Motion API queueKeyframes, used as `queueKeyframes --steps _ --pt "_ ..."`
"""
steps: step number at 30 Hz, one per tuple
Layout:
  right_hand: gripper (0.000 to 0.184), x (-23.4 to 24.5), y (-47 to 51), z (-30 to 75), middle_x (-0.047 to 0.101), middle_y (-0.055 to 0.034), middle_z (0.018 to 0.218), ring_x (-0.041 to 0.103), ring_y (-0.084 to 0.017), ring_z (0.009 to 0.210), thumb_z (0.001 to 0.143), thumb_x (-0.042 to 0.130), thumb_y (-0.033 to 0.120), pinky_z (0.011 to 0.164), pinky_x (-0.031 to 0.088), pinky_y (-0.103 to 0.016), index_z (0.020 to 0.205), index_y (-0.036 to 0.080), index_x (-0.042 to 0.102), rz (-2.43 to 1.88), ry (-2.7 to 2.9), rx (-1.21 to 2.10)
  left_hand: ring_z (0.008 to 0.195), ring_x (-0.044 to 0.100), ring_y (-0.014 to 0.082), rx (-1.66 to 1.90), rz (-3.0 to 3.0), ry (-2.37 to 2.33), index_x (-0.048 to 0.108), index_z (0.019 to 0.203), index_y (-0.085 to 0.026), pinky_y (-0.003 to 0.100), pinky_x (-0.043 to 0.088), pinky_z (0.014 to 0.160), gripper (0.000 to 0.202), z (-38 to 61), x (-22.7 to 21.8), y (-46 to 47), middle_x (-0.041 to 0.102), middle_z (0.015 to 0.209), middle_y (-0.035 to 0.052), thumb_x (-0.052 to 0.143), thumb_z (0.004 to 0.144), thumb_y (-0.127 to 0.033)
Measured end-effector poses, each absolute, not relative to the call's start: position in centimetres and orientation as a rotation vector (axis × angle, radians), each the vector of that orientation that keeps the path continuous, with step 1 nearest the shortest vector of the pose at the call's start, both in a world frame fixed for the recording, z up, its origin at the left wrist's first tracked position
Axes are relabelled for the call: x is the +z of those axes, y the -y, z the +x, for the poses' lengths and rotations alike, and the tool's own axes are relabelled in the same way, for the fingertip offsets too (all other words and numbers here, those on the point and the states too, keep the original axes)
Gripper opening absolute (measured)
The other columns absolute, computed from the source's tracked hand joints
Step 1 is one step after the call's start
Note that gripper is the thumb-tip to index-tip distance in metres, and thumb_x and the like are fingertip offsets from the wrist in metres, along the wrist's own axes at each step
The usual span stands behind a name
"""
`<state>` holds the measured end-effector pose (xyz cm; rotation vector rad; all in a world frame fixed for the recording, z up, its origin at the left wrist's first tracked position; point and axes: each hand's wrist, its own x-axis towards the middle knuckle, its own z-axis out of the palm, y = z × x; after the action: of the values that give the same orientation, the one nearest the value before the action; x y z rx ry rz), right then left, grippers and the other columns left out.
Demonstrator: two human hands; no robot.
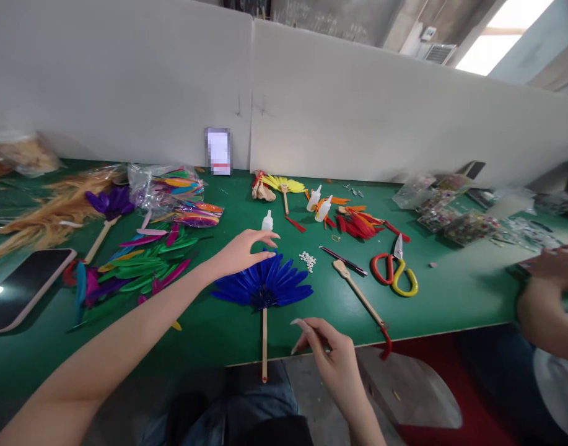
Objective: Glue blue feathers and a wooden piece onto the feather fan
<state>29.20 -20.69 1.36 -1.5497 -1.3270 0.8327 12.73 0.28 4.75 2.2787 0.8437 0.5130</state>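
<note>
One bottle [267, 220] half behind left hand [244, 251]

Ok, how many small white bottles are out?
3 bottles: one just behind the left hand, two side by side farther back by the red feathers. More may hide among the bags.

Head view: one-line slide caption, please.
Left hand reaches over a blue feather fan on the green table; right hand hovers beside its handle.

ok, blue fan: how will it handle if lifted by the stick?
Probably very light: the fan is just feathers on a thin stick. The stick should stay stiff; feather tips likely flex. Flat spread makes rolling unlikely, but the stick overhangs the table edge, so a nudge may pivot it.
</note>
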Motion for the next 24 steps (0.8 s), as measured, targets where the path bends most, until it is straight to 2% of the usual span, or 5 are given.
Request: queueKeyframes --steps 4,7,12,21,24 --pt "0.017 0.7 20.5 28.1 0.070 -0.0006 0.064 0.068 -0.013 0.059 0.090 0.053 0.026 0.057 0.052 -0.017 0.084 0.020 0.068 -1.475 1.356 0.736 0.112 0.057 0.0217 0.386 2.296 -0.676 0.056 0.121 -0.021 0.038 0.035 0.099 0.039 14.8 3.2 -2.4 0.071 0.106 0.0044 0.061 0.083 -0.028" --pt "0.014 -0.4 19.9 26.9 0.076 -0.0027 0.081 0.073 -0.016 0.074 0.089 0.055 0.021 0.069 0.056 -0.020 0.094 0.021 0.068 -1.398 1.367 0.637 0.101 0.064 0.0196 0.370 2.289 -0.632 0.058 0.117 -0.019 0.036 0.037 0.097 0.036 15.7 2.6 -3.2 0.074 0.099 0.0051 0.061 0.083 -0.027" --pt "0.029 -1.7 18.7 25.6 0.074 -0.0017 0.102 0.070 -0.016 0.094 0.090 0.050 0.013 0.083 0.055 -0.022 0.113 0.026 0.062 -1.297 1.442 0.576 0.097 0.067 0.0189 0.366 2.273 -0.625 0.061 0.114 -0.019 0.035 0.039 0.095 0.033 16.2 2.4 -3.6 0.075 0.090 0.0039 0.063 0.081 -0.025" --pt "0.029 -1.8 16.8 24.8 0.072 -0.0031 0.106 0.066 -0.015 0.103 0.091 0.045 0.010 0.103 0.044 -0.034 0.111 0.024 0.061 -1.206 1.617 0.541 0.086 0.069 0.0164 0.366 2.172 -0.673 0.064 0.105 -0.018 0.031 0.045 0.090 0.029 16.7 1.8 -3.4 0.075 0.081 0.0010 0.067 0.076 -0.022" --pt "0.029 -2.0 16.5 24.7 0.072 -0.0034 0.103 0.066 -0.015 0.100 0.092 0.043 0.010 0.103 0.044 -0.035 0.112 0.024 0.060 -1.158 1.660 0.583 0.086 0.069 0.0166 0.371 2.142 -0.674 0.065 0.103 -0.019 0.031 0.046 0.089 0.027 16.9 1.7 -3.2 0.075 0.081 0.0009 0.067 0.075 -0.023"
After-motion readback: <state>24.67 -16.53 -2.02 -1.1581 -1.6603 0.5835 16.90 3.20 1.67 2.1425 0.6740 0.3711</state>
